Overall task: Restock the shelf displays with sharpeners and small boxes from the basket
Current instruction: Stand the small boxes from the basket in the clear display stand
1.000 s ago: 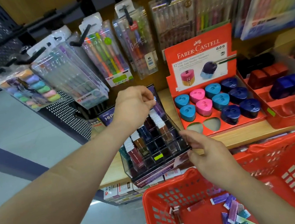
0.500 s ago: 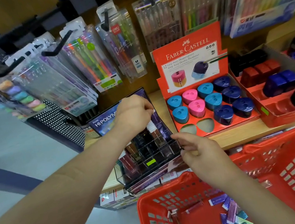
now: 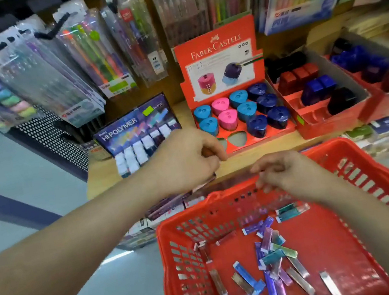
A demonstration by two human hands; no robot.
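Right grip [image 3: 288, 174] lowered, small boxes [image 3: 271, 258] below

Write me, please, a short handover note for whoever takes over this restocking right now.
Left hand: fingers curled above the front of the Hi-Polymer display; I cannot tell whether it holds a box.
Right hand: loosely curled, empty, over the far rim of the red basket.
Small boxes: many lie loose on the basket floor.
Sharpener tray: two front slots are empty; no sharpeners visible in the basket.
Done: the display holds rows of boxes.
Left: shelve the boxes in the basket.
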